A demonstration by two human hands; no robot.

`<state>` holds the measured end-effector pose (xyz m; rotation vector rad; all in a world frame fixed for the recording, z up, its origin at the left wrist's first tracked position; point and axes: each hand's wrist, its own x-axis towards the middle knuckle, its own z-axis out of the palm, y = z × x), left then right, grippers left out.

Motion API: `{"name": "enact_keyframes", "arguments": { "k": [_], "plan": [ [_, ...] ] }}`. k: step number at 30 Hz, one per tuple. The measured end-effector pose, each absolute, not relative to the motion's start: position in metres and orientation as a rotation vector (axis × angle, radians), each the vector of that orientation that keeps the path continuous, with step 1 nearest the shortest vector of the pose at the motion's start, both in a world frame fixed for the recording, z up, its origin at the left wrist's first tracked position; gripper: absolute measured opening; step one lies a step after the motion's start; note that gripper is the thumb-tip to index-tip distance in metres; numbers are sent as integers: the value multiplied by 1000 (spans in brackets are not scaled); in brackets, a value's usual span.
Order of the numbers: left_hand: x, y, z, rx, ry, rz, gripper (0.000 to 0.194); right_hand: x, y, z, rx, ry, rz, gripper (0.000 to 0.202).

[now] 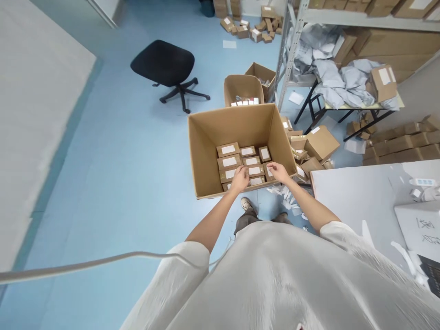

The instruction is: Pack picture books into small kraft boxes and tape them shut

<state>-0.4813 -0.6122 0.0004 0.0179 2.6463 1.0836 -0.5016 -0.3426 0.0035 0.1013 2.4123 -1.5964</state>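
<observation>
A large open carton (237,121) stands below me, with several small brown boxes (229,161) lying in it, each with a white label. My left hand (240,178) is over the near part of the carton, its fingers bent together above the boxes; whether anything is between them is too small to tell. Near the carton's right wall, my right hand (277,171) has its thumb and fingers apart, beside the label of a small box (267,172). No box is lifted by either hand.
Beyond the carton stand two smaller open cartons and a black chair (163,62). Loose boxes (321,143) are piled at the right, near a white table (354,192) and metal shelving (292,50). A pale cable (103,260) crosses the lower left.
</observation>
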Motion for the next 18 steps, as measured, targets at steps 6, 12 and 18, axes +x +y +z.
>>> {"name": "enact_keyframes", "arguments": {
  "k": [6,12,18],
  "plan": [
    [-504,-690,-18,-111,2564,1028,54,-520,-410,-19,137,2370,-1512,25],
    [-511,-726,-50,-179,2494,994,57,-528,-437,-44,31,2328,-1306,24],
    [-513,-741,-87,-253,2432,890,57,-548,-453,-74,-193,2324,-926,31]
  ]
}}
